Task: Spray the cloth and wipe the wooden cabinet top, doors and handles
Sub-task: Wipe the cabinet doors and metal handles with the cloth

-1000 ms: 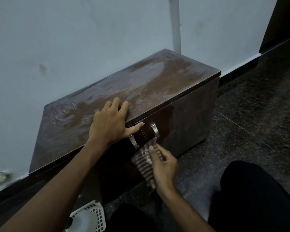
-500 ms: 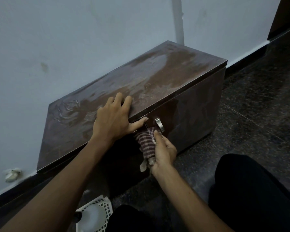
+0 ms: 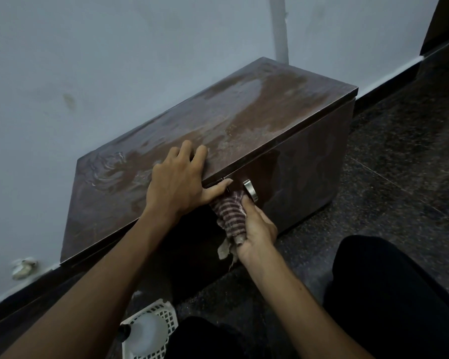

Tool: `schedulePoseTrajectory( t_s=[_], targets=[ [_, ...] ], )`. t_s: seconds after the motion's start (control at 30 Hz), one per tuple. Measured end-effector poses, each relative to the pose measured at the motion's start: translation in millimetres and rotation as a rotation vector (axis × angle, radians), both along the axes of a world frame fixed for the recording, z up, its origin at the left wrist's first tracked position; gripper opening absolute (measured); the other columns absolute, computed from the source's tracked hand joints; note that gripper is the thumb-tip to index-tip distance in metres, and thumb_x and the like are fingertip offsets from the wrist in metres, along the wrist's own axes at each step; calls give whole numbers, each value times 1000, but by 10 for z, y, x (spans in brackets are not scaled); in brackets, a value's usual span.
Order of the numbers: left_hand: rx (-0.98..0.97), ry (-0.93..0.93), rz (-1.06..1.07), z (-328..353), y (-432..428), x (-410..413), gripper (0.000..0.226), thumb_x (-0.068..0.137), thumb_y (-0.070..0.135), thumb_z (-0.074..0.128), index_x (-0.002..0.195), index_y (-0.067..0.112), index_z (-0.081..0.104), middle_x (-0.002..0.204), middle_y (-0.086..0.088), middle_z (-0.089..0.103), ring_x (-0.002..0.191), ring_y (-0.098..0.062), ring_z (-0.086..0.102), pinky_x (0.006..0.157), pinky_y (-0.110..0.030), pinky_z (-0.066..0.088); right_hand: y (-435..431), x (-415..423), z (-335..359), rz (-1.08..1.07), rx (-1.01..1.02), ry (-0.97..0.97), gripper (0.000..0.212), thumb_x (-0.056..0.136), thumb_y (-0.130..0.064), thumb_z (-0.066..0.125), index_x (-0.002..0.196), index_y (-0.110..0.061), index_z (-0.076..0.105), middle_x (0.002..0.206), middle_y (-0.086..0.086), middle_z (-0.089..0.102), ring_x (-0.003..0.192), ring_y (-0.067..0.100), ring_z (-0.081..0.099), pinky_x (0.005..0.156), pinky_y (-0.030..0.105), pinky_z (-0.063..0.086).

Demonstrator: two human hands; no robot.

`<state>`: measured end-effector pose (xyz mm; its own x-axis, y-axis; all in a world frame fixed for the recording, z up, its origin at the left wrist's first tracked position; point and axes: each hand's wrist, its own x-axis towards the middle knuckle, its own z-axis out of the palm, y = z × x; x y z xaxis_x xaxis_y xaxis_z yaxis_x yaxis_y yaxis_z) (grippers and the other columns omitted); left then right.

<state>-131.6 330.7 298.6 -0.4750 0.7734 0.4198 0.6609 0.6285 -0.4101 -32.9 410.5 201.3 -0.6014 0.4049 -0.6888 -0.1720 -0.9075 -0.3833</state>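
Observation:
A low dark wooden cabinet [image 3: 244, 117] stands against the wall, its top streaked with damp smears. My left hand [image 3: 176, 180] lies flat on the top's front edge, thumb hooked over the door gap. My right hand [image 3: 254, 226] grips a striped cloth [image 3: 230, 212] and presses it over the left door handle, which is hidden under it. The right metal handle [image 3: 250, 189] shows bare just beside the cloth. The left door below my arm is in deep shadow.
A white plastic basket [image 3: 163, 314] holding a pale bottle [image 3: 145, 332] sits on the dark speckled floor [image 3: 399, 190] by my knees. My dark-clad legs [image 3: 389, 301] fill the lower right. A white wall and black skirting run behind the cabinet.
My right hand has lifted the cloth from below the handles up onto the left handle and bunched it there. My left hand has stayed on the top edge.

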Motion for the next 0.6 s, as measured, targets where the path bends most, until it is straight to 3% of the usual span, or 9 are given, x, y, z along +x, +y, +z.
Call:
schedulePoseTrajectory(
  t_s=[0.17, 0.37, 0.5, 0.6],
  targets=[
    [0, -7, -3, 0, -3, 0, 73, 84, 83, 43, 107, 14, 49, 104, -7, 53, 80, -23, 53, 50, -29, 30, 72, -37, -44, 36, -66, -18, 18, 85, -13, 76, 98, -1, 75, 90, 17, 75, 69, 25, 73, 53, 30, 58],
    [0, -16, 1, -6, 3, -7, 73, 83, 84, 46, 107, 15, 50, 104, -6, 53, 84, -25, 56, 52, -30, 31, 79, -109, 56, 38, -117, 81, 23, 78, -16, 82, 95, -2, 76, 88, 16, 76, 76, 30, 74, 65, 38, 60],
    [-3, -17, 3, 2, 3, 3, 74, 83, 83, 45, 108, 14, 51, 105, -7, 54, 84, -25, 56, 52, -30, 32, 58, -31, -120, 48, 8, -53, 14, 82, -18, 80, 91, -7, 76, 86, 13, 76, 79, 28, 75, 65, 36, 62],
    [-8, -27, 4, 12, 5, 15, 73, 84, 82, 44, 108, 13, 52, 105, -8, 53, 83, -25, 55, 51, -30, 33, 60, 30, -410, 76, 88, -175, 9, 83, -17, 79, 89, -12, 75, 92, 11, 76, 85, 27, 73, 76, 39, 62]
  ],
)
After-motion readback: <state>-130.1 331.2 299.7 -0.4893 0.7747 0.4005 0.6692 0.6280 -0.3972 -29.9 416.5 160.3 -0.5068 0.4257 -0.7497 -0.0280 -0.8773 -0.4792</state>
